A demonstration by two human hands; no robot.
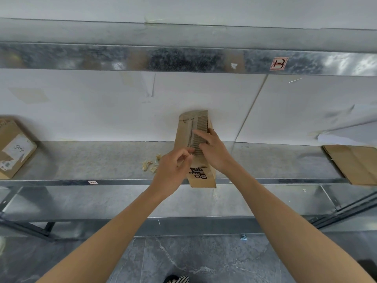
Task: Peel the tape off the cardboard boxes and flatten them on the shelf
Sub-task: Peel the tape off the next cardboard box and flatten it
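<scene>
Here left fingers (184,158) pinch tape (191,133) on the box (201,176); just right of them, right fingers (201,133) clasp the box; scraps (150,164) lie just left.

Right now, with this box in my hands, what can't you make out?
Head view:
What the left hand pinches at the held box: its fingers cover it.
Its black print: partly behind that hand.
The left box and flattened cardboard: cut off by frame edges.
Its label writing: too small.

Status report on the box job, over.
Left hand pinches tape. Right hand holds flattened box. Scraps on shelf, left of box.
</scene>
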